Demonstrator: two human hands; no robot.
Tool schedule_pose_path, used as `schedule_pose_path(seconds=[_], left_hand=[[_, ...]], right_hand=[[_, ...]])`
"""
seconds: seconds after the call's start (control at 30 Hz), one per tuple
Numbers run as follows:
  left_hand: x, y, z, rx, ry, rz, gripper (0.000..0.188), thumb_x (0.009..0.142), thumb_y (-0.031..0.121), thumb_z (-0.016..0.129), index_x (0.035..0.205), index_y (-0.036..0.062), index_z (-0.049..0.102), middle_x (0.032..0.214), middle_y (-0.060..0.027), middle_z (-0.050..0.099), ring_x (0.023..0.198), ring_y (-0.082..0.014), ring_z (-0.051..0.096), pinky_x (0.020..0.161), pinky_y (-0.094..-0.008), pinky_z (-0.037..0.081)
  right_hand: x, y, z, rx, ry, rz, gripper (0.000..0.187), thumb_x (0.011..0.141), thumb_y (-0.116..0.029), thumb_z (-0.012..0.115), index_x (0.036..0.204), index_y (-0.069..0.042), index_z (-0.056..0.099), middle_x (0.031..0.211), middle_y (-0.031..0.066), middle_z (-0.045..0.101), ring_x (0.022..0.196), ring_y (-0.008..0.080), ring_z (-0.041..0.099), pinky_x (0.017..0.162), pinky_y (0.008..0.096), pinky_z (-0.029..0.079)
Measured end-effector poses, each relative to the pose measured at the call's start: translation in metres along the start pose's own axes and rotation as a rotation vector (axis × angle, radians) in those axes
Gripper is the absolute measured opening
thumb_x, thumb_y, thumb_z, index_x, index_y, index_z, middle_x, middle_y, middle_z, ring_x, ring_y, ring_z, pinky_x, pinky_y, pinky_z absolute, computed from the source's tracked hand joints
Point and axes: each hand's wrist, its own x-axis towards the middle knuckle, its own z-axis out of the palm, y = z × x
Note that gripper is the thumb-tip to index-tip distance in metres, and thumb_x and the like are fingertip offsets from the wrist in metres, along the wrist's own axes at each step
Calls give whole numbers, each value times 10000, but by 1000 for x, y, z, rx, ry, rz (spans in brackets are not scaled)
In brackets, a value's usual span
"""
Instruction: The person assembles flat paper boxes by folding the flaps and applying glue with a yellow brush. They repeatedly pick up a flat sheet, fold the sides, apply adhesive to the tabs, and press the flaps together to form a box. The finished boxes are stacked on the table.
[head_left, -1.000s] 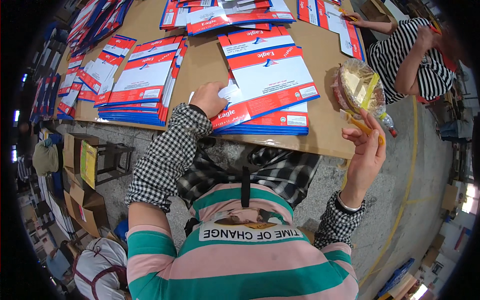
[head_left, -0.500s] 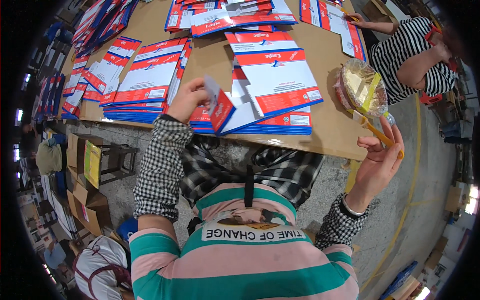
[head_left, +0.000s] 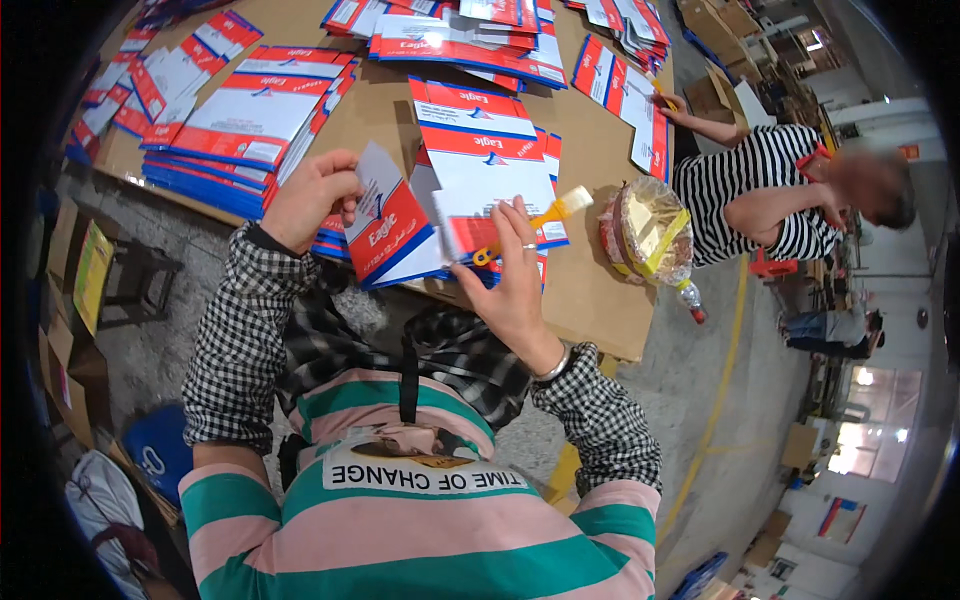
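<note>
My left hand (head_left: 312, 198) is closed at the edge of a folded-up flap of a flat printed carton (head_left: 395, 228), red, white and blue. Its fingertips are partly hidden by the flap. In my right hand (head_left: 515, 290) is a flat brush (head_left: 560, 208) with a yellow handle and pale bristles, pointing up to the right. The fingers of that hand lie over the white and red face of a carton sheet (head_left: 490, 165) on the pile before me. Right of the brush stands a plastic-wrapped bowl (head_left: 612, 240) of pale paste, crossed by yellow tape.
Stacks of flat cartons (head_left: 240, 115) lie to the left, with more sheets (head_left: 470, 45) at the far side of the brown table (head_left: 600, 310). A bottle neck with a red cap (head_left: 692, 300) juts past the table's right edge. Across the corner, a person in stripes (head_left: 750, 195) works on another carton.
My right hand has swung left with the brush, from beside the bowl to over the cartons. The flap at my left hand is turned more face-up. The whole view has shifted.
</note>
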Motion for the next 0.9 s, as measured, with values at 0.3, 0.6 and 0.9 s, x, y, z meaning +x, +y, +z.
schedule_pose_path(seconds=[0.3,0.6,0.9], left_hand=[[6,-11,-9,65,-18,33,180,833,83,516,956,-29,584,725,-5,533,627,-69,507,588,-216,444],[-28,-12,-33,186,-56,-51,351,927,343,525,840,10,595,637,19,517,557,-58,484,534,-202,399],[-2,-17,-27,1017,-17,375,527,849,489,593,868,-34,655,716,-172,640,667,-286,630,610,-392,476]], right_hand=[[51,34,0,-106,239,-103,282,770,-57,697,1035,-5,617,1290,209,449,1285,401,368,1025,444,333],[83,61,-40,157,657,122,96,915,-73,561,941,18,575,1199,124,451,1068,183,476,871,288,417],[87,-6,-62,415,728,-90,109,952,-76,482,942,19,534,1250,147,442,1216,237,458,999,341,386]])
